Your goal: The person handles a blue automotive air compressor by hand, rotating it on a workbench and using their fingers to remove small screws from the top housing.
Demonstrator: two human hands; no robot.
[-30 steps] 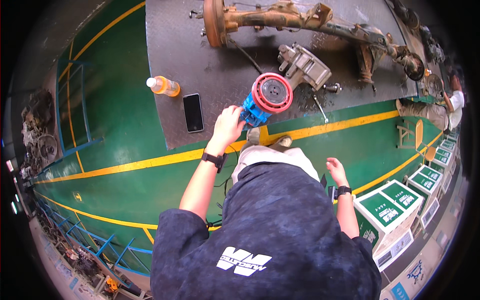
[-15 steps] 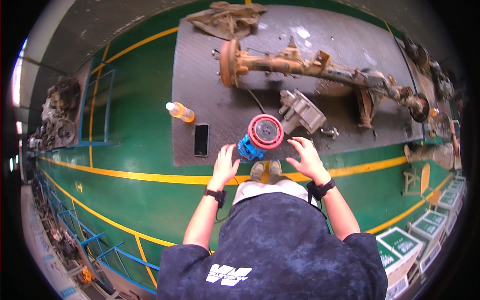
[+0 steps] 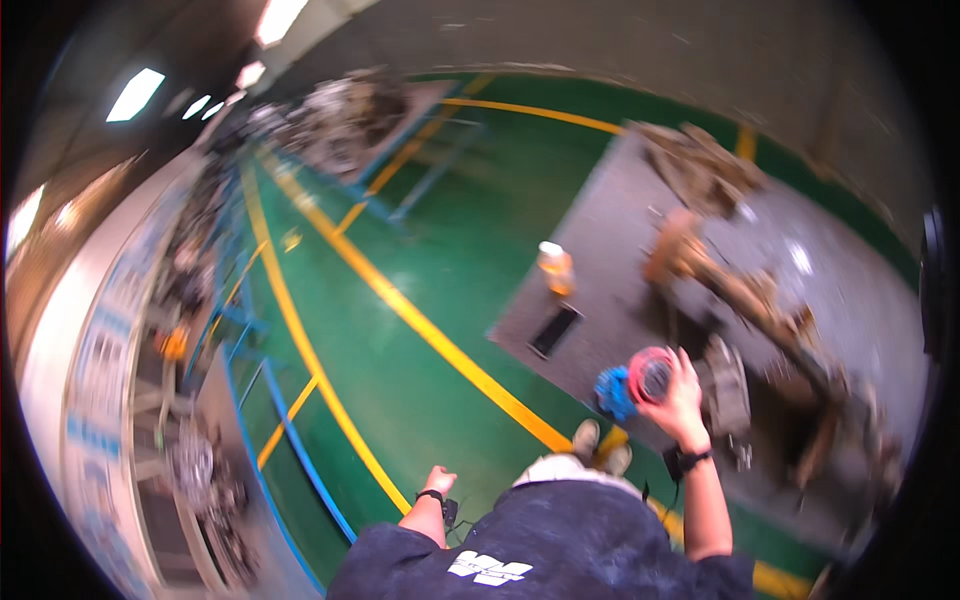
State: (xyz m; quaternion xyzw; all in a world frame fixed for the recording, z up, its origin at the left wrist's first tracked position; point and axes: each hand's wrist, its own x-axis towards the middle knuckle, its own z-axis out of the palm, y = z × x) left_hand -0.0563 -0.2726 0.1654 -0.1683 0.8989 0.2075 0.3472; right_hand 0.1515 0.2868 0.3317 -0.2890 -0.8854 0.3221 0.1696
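My right hand [image 3: 678,400] grips the red-rimmed round part [image 3: 640,372] atop a blue mechanical unit [image 3: 611,398] at the near edge of the metal-topped table [image 3: 590,230]. A grey metal housing [image 3: 725,405] lies just right of that hand. An orange drink bottle [image 3: 558,270] and a black phone [image 3: 555,330] are farther back on the left. My left hand [image 3: 440,480] hangs low beside my body over the green floor, away from the parts; it is small and soft, so its fingers are unclear.
A rusty axle assembly [image 3: 750,310] and brown cloth [image 3: 705,160] occupy the table. Blue-framed stands [image 3: 282,425] with metal parts [image 3: 210,470] line the left, beside yellow floor lines. More machinery [image 3: 340,120] is at the back. The view is motion-blurred.
The view has swung leftward. My left hand, earlier at the blue unit, has dropped to my side. My right hand has risen onto the red rim and closed on it.
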